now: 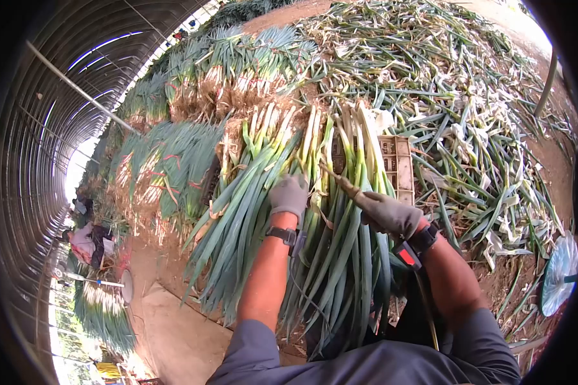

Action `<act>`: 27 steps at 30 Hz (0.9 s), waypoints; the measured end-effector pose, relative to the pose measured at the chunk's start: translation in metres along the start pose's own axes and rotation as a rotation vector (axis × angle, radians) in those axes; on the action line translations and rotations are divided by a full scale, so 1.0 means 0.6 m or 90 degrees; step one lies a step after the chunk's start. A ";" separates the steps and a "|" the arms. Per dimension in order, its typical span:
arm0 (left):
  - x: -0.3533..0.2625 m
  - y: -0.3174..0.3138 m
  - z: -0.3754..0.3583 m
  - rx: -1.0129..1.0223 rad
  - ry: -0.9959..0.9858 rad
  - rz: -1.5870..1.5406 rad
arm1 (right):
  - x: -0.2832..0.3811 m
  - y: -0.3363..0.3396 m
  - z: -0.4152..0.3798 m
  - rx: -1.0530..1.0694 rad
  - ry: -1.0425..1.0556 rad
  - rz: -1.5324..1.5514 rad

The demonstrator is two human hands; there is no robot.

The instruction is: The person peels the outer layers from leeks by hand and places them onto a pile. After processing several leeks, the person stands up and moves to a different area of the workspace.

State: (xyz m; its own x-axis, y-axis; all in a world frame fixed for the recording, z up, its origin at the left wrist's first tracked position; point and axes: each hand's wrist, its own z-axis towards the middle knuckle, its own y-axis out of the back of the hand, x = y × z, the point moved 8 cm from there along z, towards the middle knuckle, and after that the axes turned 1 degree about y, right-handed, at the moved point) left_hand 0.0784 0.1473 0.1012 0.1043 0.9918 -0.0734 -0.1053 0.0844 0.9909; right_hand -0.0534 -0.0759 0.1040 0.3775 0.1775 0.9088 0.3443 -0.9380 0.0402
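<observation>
Long green onions (356, 244) lie side by side before me, pale stems away from me and green leaves draping toward my body. My left hand (289, 196), in a grey glove, has its fingers curled down onto the stems in the middle of this layer. To the right, my gloved right hand (392, 213) is closed around a brownish, tapering stalk (345, 185) that points up and left across the pale stems. The fingertips of both hands are partly hidden. Under the stems, a plastic crate (398, 167) shows at the right.
Loose leaves and trimmings (469, 147) form a wide heap at the right and back. Tied bundles of green onions (151, 173) lie at the left. A person (91, 244) is farther off at the left, near a round-topped stand (127, 285). A metal pole (77, 86) crosses the upper left.
</observation>
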 end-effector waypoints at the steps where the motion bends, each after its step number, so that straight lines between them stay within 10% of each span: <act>1: 0.001 -0.008 -0.002 -0.005 -0.026 0.036 | 0.000 -0.010 0.008 0.021 0.008 -0.022; 14: -0.036 -0.087 0.083 0.159 0.044 0.084 | -0.017 0.006 0.061 -0.044 0.061 -0.003; 18: 0.007 -0.039 0.094 0.238 0.158 -0.525 | -0.010 0.015 0.056 -0.060 0.049 0.035; 22: 0.040 0.085 0.106 0.121 0.036 -0.597 | -0.011 0.028 0.065 -0.082 0.067 0.081; 27: 0.025 0.025 0.036 0.261 0.047 -0.345 | 0.003 0.017 0.047 -0.033 0.019 0.058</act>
State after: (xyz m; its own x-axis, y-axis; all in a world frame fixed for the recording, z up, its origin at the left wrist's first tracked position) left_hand 0.0998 0.1611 0.1177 -0.0325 0.8245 -0.5649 0.3276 0.5428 0.7734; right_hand -0.0248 -0.0770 0.0946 0.3795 0.0821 0.9216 0.2646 -0.9641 -0.0231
